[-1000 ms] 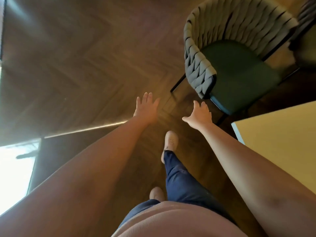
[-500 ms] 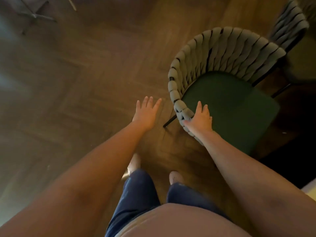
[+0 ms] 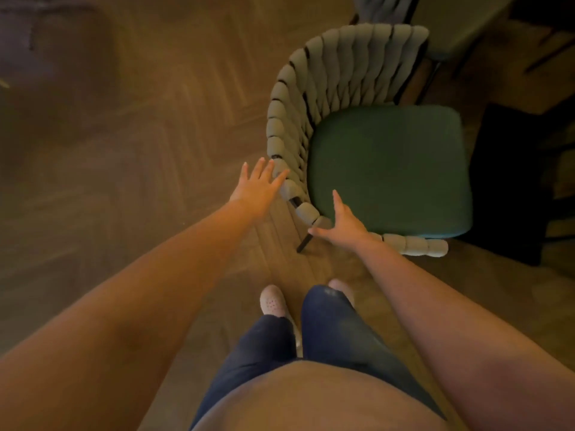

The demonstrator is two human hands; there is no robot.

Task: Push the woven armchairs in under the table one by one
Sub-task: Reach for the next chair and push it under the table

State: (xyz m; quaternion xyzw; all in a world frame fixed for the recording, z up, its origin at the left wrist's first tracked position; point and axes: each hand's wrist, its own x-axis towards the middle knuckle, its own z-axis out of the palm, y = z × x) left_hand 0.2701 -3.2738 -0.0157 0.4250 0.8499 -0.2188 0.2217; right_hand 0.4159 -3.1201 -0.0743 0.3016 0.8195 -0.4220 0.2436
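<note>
On the herringbone wood floor, 1 woven armchair stands upright in the upper middle of the view, just ahead of the person. Its curved backrest of thick grey woven bands wraps the left and far sides of the seat. The green seat cushion faces right, toward a dark area whose nature cannot be determined. 1 black leg shows beneath the near corner of the frame.

The left hand is extended to the outer face of the backrest. Its fingers are straight and spread wide, and the index fingertip touches the woven band. It holds nothing.

The right hand rests on the near woven rim where it meets the cushion. The thumb is spread out to the left along the rim and the index finger lies straight over the cushion edge. These fingers are wide. The remaining ones are foreshortened and their lie cannot be determined.

A 2nd woven armchair is partly in view at the top edge, just beyond the 1st. Its seat is toward the right.

Dark blue trousers and a pale shoe show on the floor near the armchair's near corner.
</note>
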